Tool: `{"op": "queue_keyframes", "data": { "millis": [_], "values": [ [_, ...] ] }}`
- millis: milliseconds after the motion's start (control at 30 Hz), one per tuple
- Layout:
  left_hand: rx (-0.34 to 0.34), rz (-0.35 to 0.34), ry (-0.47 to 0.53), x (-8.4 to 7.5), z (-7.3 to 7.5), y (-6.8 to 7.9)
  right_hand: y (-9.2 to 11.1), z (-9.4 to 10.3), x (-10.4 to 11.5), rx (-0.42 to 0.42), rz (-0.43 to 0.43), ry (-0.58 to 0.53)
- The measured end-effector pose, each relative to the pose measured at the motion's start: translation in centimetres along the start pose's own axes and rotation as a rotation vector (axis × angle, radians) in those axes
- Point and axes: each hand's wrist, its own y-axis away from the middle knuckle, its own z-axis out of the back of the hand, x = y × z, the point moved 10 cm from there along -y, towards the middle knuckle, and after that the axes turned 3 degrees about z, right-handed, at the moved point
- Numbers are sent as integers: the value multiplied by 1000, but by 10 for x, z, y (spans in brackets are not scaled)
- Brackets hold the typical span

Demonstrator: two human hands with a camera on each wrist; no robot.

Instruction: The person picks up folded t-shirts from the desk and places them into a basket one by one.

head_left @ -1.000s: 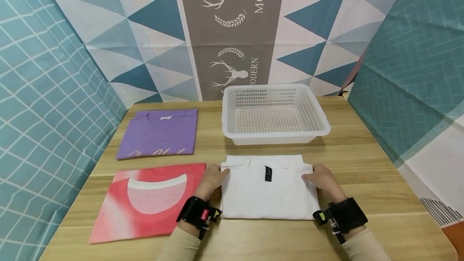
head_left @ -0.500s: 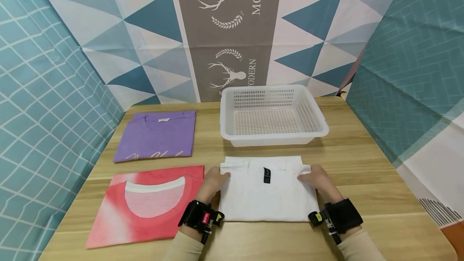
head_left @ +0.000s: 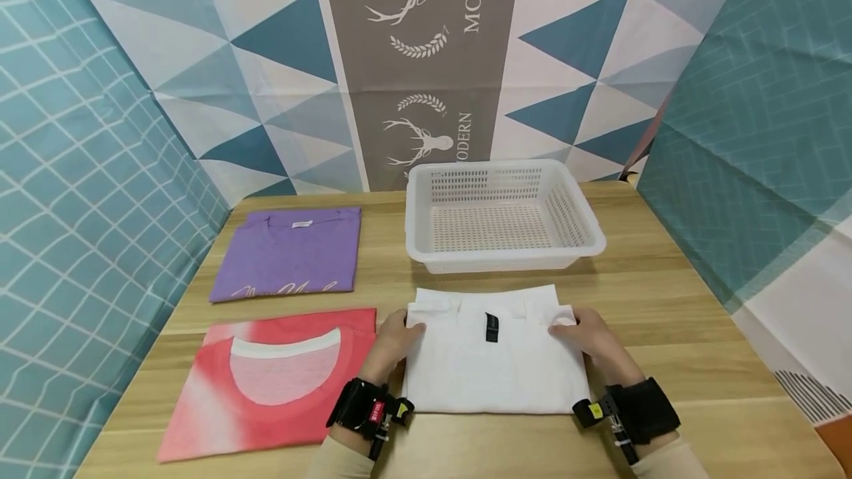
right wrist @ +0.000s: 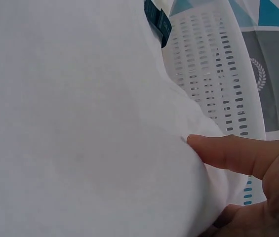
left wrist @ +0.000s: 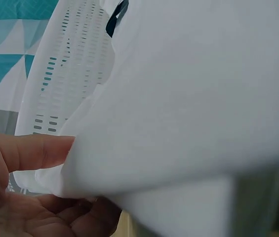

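A folded white T-shirt (head_left: 495,375) with a black neck label (head_left: 492,327) is held at both sides in the head view. My left hand (head_left: 394,342) grips its left edge, thumb on top and fingers curled beneath, as the left wrist view shows. On the opposite edge, my right hand (head_left: 594,338) pinches the cloth the same way. In the right wrist view the thumb (right wrist: 238,154) presses on the white fabric, and most of the other fingers are hidden under it. The shirt's back edge bows in the middle.
Behind the shirt stands a white perforated plastic basket (head_left: 506,251). To the left lie a folded red and pink T-shirt (head_left: 293,412) and, farther back, a folded purple T-shirt (head_left: 293,257). All are on a wooden table (head_left: 672,331) with patterned cloth walls around it.
Both hands keep their grip on the white T-shirt. Its back edge, nearly straight before, now sags in the middle. The whole head view has shifted slightly.
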Motion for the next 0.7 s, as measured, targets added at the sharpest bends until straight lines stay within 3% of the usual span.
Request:
{"op": "queue_keyframes", "data": {
  "millis": [367,700],
  "values": [
    [18,-31,25,3,-3,1,5,2,2,-30,66,50],
    [-24,-74,56,-4,3,4,6,7,13,-67,123,73]
  ]
}}
